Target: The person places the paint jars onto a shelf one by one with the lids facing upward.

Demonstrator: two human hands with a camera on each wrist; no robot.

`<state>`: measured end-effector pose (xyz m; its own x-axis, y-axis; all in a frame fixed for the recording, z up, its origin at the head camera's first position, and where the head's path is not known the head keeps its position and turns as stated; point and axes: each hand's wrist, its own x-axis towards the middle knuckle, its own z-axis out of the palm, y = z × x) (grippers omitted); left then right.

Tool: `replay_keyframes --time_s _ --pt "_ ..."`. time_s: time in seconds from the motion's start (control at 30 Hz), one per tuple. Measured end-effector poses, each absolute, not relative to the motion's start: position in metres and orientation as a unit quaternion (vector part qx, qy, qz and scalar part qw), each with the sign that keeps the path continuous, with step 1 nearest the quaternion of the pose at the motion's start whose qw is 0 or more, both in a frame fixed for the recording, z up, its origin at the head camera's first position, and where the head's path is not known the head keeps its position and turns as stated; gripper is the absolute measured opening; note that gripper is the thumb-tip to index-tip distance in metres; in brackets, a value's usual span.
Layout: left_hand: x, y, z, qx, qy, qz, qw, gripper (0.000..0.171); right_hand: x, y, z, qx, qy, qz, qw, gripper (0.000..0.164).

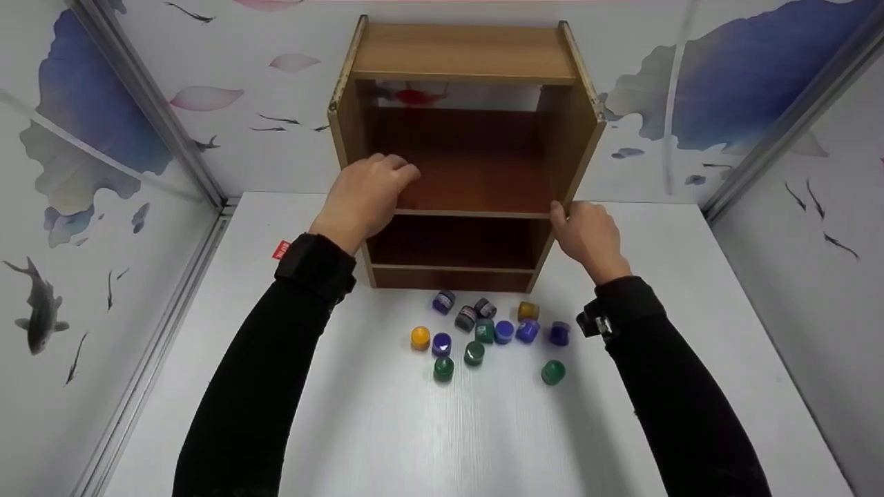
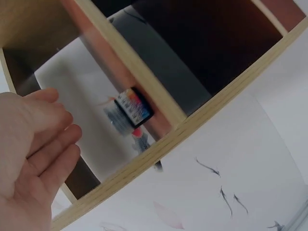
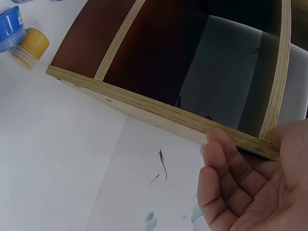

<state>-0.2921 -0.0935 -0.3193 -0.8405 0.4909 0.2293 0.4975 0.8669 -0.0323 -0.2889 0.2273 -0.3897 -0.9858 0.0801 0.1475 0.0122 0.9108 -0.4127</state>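
Note:
A small paint jar [image 2: 132, 110] with a colourful label and a dark end sits on the middle shelf board, near the side panel, in the left wrist view. My left hand [image 1: 369, 193] is just beside it at the front left of the upper compartment, fingers loosely bent and apart from the jar. In the head view that hand hides the jar. With my right hand [image 1: 590, 235] I grip the right side panel of the wooden shelf unit [image 1: 466, 52], thumb on the front edge at the middle board and fingers bent along the outer side.
Several paint jars lie or stand on the white table before the unit, among them a yellow jar [image 1: 420, 337], a green jar [image 1: 553, 373] and a dark blue jar [image 1: 559, 334]. Patterned white panels [image 1: 780, 172] enclose the table at the back and sides.

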Motion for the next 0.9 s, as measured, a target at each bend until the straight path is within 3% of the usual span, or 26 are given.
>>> replay_keyframes --time_s 0.43,0.7,0.9 --pt "-0.259 -0.079 -0.365 -0.330 -0.935 -0.037 0.123 0.026 -0.290 0.229 -0.394 -0.023 -0.974 0.210 0.083 0.049" --pt "-0.244 -0.079 -0.407 -0.364 -0.925 -0.030 0.103 0.025 -0.289 0.228 -0.392 -0.026 -0.975 0.208 0.079 0.050" --pt "-0.238 -0.081 -0.434 -0.351 -0.934 -0.036 0.057 0.024 -0.289 0.227 -0.391 -0.019 -0.974 0.209 0.082 0.050"
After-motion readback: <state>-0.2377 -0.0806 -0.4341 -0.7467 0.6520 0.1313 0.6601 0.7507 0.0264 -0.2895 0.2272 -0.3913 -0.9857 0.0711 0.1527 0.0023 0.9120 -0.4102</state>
